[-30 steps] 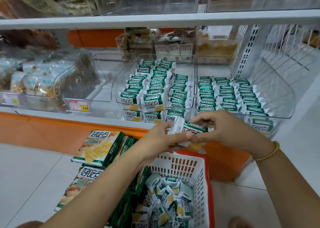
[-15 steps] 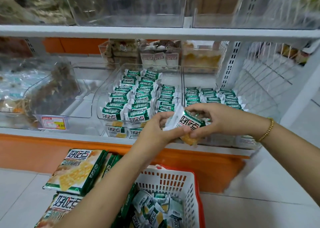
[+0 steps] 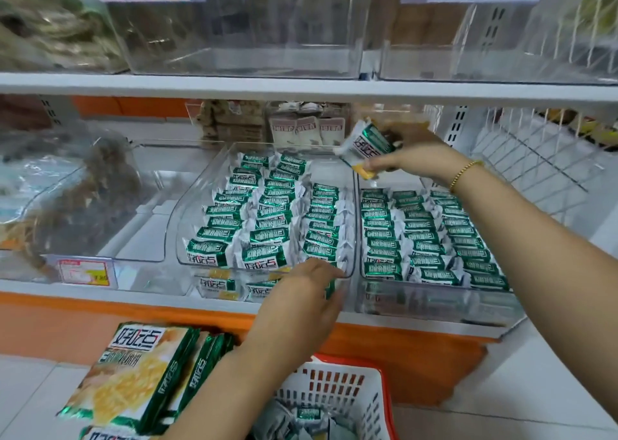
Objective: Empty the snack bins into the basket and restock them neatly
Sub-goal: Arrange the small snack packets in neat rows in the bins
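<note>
My right hand (image 3: 414, 154) grips a small stack of green-and-white snack packets (image 3: 366, 144) above the back of the two clear bins. The middle bin (image 3: 187, 212) holds three rows of the same packets (image 3: 267, 212), and its right row stops short of the back. The right bin (image 3: 434, 302) is filled with rows of packets (image 3: 424, 235). My left hand (image 3: 304, 301) hangs in front of the middle bin's front wall, fingers loosely curled; whether it holds a packet is unclear. The white basket with a red rim (image 3: 334, 393) stands below with loose packets inside.
Large green snack bags (image 3: 133, 379) lie on the floor left of the basket. A clear bin of dark snacks (image 3: 83, 199) sits at the left with a price tag (image 3: 85, 272). Clear boxes (image 3: 240, 22) fill the upper shelf. A wire rack (image 3: 535, 159) is at the right.
My right hand has carried the packets up and back, away from the left hand. My left hand has let go of them and dropped to the bin's front. The view has moved closer.
</note>
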Demonstrator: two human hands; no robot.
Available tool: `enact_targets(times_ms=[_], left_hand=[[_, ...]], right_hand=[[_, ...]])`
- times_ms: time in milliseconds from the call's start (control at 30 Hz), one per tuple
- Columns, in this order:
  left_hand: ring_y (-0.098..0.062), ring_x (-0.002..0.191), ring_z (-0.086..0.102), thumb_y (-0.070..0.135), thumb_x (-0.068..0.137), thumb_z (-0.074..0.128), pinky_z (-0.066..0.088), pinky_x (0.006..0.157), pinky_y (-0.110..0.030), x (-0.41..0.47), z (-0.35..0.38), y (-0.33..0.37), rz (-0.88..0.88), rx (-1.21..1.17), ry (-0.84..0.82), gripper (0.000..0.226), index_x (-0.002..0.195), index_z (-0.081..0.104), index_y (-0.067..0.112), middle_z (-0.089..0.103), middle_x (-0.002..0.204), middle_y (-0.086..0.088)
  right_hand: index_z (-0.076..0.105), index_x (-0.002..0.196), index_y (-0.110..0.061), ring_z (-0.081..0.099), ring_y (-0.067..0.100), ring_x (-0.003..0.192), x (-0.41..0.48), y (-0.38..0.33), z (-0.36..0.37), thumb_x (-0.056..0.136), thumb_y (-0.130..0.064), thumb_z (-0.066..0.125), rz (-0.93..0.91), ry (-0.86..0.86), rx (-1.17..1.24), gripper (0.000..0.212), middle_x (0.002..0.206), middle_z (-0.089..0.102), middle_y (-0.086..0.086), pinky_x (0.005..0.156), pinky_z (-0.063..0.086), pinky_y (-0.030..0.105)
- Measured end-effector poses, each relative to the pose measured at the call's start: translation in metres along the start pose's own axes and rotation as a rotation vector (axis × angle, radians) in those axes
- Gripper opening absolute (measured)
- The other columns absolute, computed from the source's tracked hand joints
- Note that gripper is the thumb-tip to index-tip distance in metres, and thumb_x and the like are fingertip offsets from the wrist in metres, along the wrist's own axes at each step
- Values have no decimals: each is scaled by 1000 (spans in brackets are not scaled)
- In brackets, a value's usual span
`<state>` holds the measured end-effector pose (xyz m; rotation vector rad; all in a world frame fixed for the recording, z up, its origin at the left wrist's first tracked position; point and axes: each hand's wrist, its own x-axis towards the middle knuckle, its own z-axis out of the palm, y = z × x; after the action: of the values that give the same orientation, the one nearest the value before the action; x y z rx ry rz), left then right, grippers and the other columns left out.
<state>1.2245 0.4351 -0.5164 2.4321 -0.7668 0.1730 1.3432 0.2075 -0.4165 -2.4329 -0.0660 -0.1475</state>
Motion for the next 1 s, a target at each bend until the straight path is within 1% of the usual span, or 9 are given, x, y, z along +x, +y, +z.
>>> enact_targets(times_ms=[100, 233, 333, 400, 567, 700, 767, 900, 1000], left_hand=[[-8, 105, 58, 27, 97, 49, 46, 94, -22, 3, -2, -2, -9, -1, -17, 33, 129, 55, 25, 53, 130, 10], [-2, 111, 53, 28, 98, 47, 38, 93, -12, 4, -4, -4, -2, -19, -7, 33, 130, 55, 28, 52, 130, 14], [-1, 113, 50, 31, 99, 44, 37, 93, -12, 3, -3, -6, 10, -20, 4, 33, 131, 53, 31, 51, 131, 15], [-2, 114, 49, 33, 99, 42, 38, 94, -14, 2, -2, -6, 12, -16, 6, 34, 132, 51, 31, 50, 130, 15], [-3, 117, 46, 34, 100, 41, 37, 94, -16, -1, -5, -7, 19, -46, -9, 34, 133, 49, 31, 49, 133, 15], [-3, 118, 45, 32, 100, 44, 28, 89, -5, -1, -7, -11, 33, -71, -18, 35, 134, 50, 28, 50, 134, 13], [-3, 120, 44, 30, 99, 45, 21, 85, -1, -1, -7, -12, 27, -61, -20, 36, 135, 50, 27, 49, 135, 13], [-4, 122, 45, 29, 99, 45, 27, 91, -6, -6, -10, -11, 5, -41, -6, 37, 136, 48, 26, 45, 139, 13], [-5, 117, 50, 30, 98, 47, 34, 96, -12, -19, -14, -12, -35, -40, 19, 34, 131, 52, 25, 49, 134, 12]], right_hand=[[59, 115, -25, 62, 7, 90, 25, -22, 12, 66, -43, 82, -53, -53, -9, 57, 106, 66, -7, 78, 54, 24], [58, 124, -12, 54, 4, 81, 55, -35, 32, 75, -39, 78, -34, -118, -280, 60, 113, 62, 2, 62, 46, 19], [62, 115, -4, 63, 19, 93, 69, -43, 45, 77, -36, 77, 43, -162, -474, 52, 110, 65, 9, 80, 58, 33], [62, 103, -2, 64, 21, 90, 74, -49, 58, 79, -30, 75, 75, -199, -588, 39, 103, 64, 10, 82, 57, 32], [39, 137, 6, 55, 34, 118, 84, -54, 82, 86, -24, 70, 92, -239, -787, 67, 138, 46, 21, 91, 52, 34], [41, 141, -3, 53, 32, 118, 92, -41, 90, 87, -22, 69, 37, -202, -917, 64, 133, 51, 19, 91, 49, 36], [46, 137, -7, 52, 30, 116, 92, -34, 93, 88, -12, 66, 2, -100, -922, 54, 128, 53, 17, 92, 47, 36], [40, 137, -6, 50, 33, 120, 85, -37, 89, 83, 0, 67, 44, -74, -697, 60, 133, 48, 19, 98, 46, 36], [49, 125, -4, 57, 26, 97, 63, -51, 79, 91, -8, 59, 6, -72, -654, 36, 109, 55, 15, 82, 53, 32]])
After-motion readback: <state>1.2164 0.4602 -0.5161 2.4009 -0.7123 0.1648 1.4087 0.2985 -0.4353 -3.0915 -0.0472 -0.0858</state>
